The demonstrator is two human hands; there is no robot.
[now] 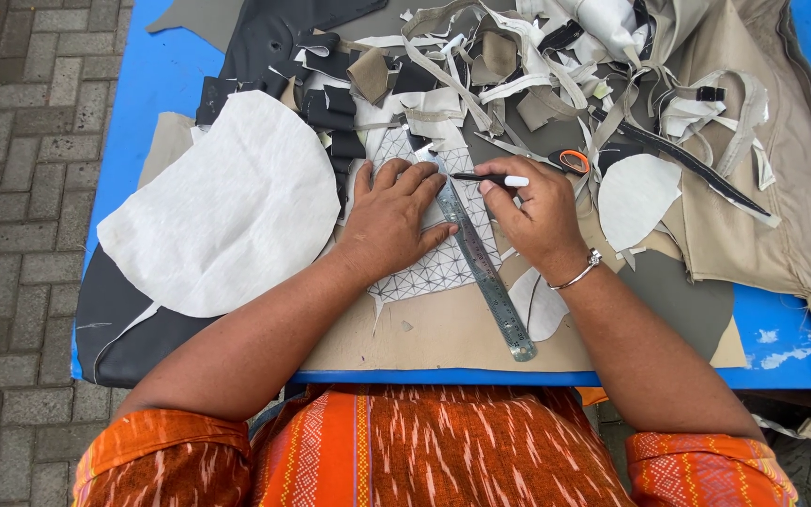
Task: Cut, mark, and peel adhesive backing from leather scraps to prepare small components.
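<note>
My left hand (392,218) lies flat, fingers spread, on a white piece with a drawn triangle grid (443,268), and its fingertips press down a steel ruler (481,268) that runs diagonally toward the table's near edge. My right hand (535,211) holds a thin black-and-white pen (492,177), its tip beside the ruler's upper end. A silver bracelet sits on my right wrist. The grid piece rests on a tan sheet (443,333).
A large white rounded piece (227,202) lies left on a dark sheet (119,319). Scraps of black, white and tan material (481,56) pile at the back, with orange-handled scissors (570,160). Beige fabric (800,188) drapes right. The blue table (147,84) ends above paved ground.
</note>
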